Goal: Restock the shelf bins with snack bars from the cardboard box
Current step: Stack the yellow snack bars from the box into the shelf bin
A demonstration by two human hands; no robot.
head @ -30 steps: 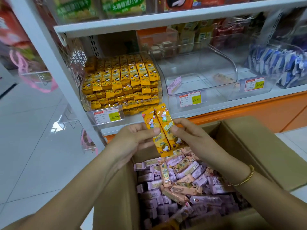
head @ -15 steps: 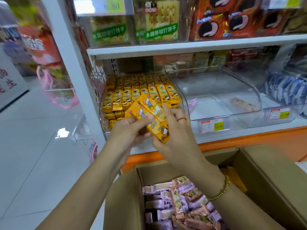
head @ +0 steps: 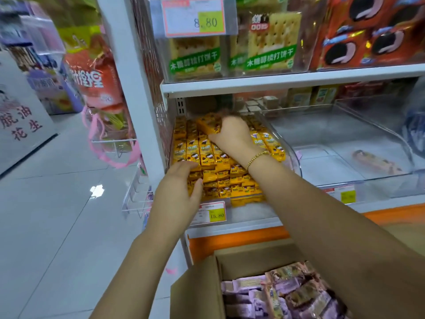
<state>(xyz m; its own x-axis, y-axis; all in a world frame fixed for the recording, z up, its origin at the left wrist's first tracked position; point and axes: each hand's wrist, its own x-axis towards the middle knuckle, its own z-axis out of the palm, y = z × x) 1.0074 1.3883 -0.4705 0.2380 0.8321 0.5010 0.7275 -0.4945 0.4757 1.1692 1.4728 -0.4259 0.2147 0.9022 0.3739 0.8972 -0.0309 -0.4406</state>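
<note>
A clear shelf bin point(head: 290, 150) on the lower shelf is packed with rows of yellow snack bars point(head: 224, 166). My right hand point(head: 232, 137) reaches deep into it and grips yellow snack bars point(head: 207, 125) over the back rows. My left hand point(head: 178, 187) hovers at the bin's front left corner, fingers relaxed, holding nothing. The cardboard box point(head: 197, 288) stands below on the floor, holding several purple and tan snack bars point(head: 282, 293).
A nearly bare clear bin point(head: 340, 143) with one wrapped bar point(head: 374, 160) sits to the right. The white shelf board point(head: 276, 81) above carries cracker packs point(head: 195, 56). A white upright post point(head: 128, 72) borders the left. Price tag point(head: 213, 212) hangs on the bin's front.
Both hands lifted the two yellow bars from over the box up to the bin. My right hand now carries them into the bin, and my left hand has let go.
</note>
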